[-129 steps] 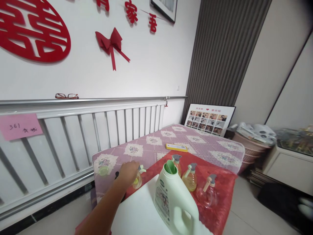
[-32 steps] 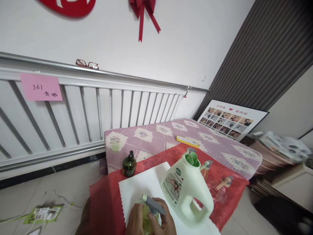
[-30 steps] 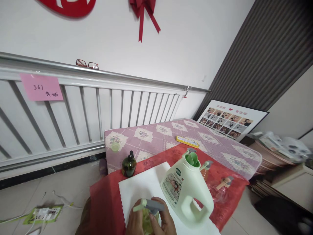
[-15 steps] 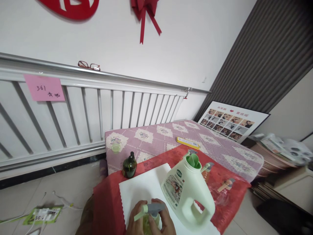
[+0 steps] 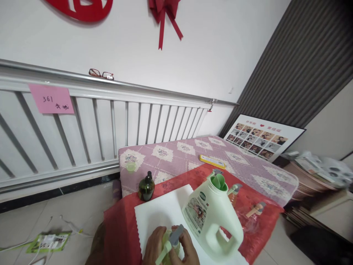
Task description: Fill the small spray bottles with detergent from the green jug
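At the bottom edge both my hands close round a small spray bottle with pale green liquid [image 5: 166,241]. My left hand [image 5: 152,246] wraps its body. My right hand [image 5: 189,248] pinches the grey trigger head [image 5: 175,235], whose green nozzle points down and to the left. They are over a white sheet [image 5: 160,212] on a red cloth [image 5: 121,228]. A large pale green detergent jug [image 5: 213,217] with an open spout stands just to the right.
A dark green pump bottle [image 5: 146,187] stands at the sheet's far corner. Two more spray bottles [image 5: 234,192] [image 5: 255,212] sit behind the jug. A green cap [image 5: 130,166] and a yellow case [image 5: 212,161] lie on the purple patterned tablecloth [image 5: 248,173]. A radiator lines the wall; litter lies on the floor left.
The grey trigger head has turned in my right hand: its green nozzle swung from pointing left to pointing down-left. Earlier, my left hand fetched this bottle from further back on the table.
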`<state>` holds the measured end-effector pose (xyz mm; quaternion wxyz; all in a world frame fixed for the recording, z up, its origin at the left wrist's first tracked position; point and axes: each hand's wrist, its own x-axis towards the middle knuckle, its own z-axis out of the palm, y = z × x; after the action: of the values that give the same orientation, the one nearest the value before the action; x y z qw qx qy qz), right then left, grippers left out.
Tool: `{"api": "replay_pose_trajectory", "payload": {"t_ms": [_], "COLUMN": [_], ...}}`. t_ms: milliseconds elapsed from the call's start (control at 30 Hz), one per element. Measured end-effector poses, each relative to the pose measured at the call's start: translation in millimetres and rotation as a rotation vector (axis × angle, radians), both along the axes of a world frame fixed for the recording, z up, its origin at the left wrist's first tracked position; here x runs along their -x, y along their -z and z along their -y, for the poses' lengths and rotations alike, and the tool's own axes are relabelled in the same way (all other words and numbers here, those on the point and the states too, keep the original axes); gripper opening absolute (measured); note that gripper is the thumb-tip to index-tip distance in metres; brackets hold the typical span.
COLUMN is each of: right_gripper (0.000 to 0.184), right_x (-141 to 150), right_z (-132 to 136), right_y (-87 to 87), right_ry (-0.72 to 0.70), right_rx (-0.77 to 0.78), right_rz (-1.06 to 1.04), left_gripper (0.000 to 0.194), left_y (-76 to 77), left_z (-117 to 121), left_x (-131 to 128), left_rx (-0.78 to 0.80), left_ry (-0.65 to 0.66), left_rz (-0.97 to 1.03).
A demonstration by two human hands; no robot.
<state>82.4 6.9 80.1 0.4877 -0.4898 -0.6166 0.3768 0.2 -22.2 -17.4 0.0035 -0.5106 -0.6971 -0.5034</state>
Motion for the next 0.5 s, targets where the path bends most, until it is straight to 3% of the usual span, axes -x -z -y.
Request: {"api": "replay_pose_trajectory", "payload": {"t_ms": [133, 267, 367, 500], "right_gripper": [0.032, 0.046, 0.033, 0.022], "right_x": [0, 5, 8, 6], "right_z": [3, 5, 5, 2], "right_y": [1.9, 6.0, 4.5, 3.4], "right_ry": [-0.031, 0.048, 0.027, -0.054], "right_rx": [-0.025, 0.128, 0.201, 0.134], "right_rz": [-0.025, -0.054, -0.061, -0.078], "left_gripper": [0.045, 0.052, 0.05, 0.042], "left_y": [5.6, 8.6, 4.0, -9.3], "left_z": [1, 1, 1, 0], "left_x": [4, 3, 0, -7], "left_rx": [0.006, 0.017, 0.01, 0.051], "left_ry": [0.045, 0.01, -0.004, -0.085], "left_rz": [-0.077, -0.099, -0.072, 0.038]}}
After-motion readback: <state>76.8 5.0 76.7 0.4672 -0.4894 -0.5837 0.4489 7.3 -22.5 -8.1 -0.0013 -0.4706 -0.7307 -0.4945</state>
